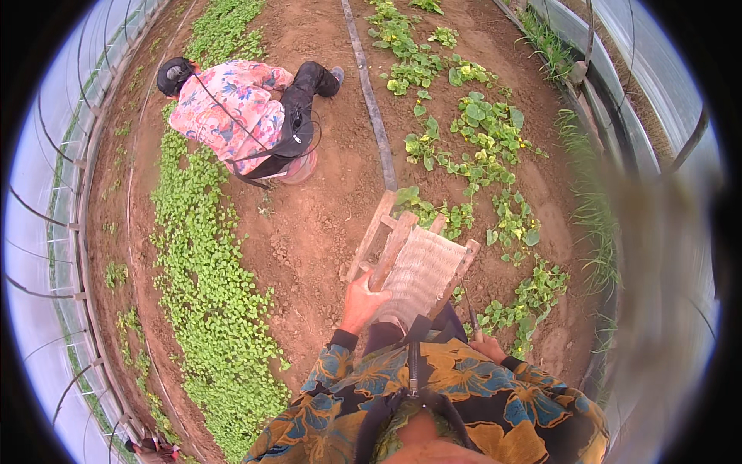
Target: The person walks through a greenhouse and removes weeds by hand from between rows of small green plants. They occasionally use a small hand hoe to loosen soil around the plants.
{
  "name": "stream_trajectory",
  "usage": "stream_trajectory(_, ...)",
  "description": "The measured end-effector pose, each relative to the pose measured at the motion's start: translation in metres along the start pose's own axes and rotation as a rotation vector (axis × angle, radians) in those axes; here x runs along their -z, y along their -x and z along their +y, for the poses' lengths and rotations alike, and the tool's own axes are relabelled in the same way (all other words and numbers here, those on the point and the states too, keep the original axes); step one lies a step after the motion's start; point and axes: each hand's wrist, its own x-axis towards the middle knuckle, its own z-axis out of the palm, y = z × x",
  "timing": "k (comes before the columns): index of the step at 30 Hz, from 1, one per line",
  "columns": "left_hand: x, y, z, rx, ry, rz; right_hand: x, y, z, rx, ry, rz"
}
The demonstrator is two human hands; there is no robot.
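Observation:
A folding wooden stool with a woven cord seat [426, 264] is in front of my body, tilted. My left hand [362, 301] grips its wooden frame at the lower left. My right hand [488, 347], low at my right side, is closed around the handle of a thin tool [475, 325], perhaps a knife or sickle; its far end is hard to make out. Vines with yellow flowers [522, 307] grow just beyond that hand.
A person in a floral jacket [232, 110] sits on a bucket [300, 168] at the upper left, beside a dense bed of leafy seedlings [203, 278]. A flat drip hose [371, 110] runs along the soil. Plastic greenhouse walls [40, 232] curve at both sides. Another person [153, 449] is at the bottom left.

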Motion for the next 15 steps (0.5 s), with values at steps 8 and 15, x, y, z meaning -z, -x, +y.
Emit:
stream_trajectory(8,-0.003,-0.139,0.075,-0.040,0.066,0.129,0.051,-0.138,-0.014,0.078,0.024,-0.102)
stream_trajectory(15,-0.005,-0.230,0.125,-0.027,0.459,-0.054,0.086,-0.205,-0.040,0.066,-0.290,-0.189)
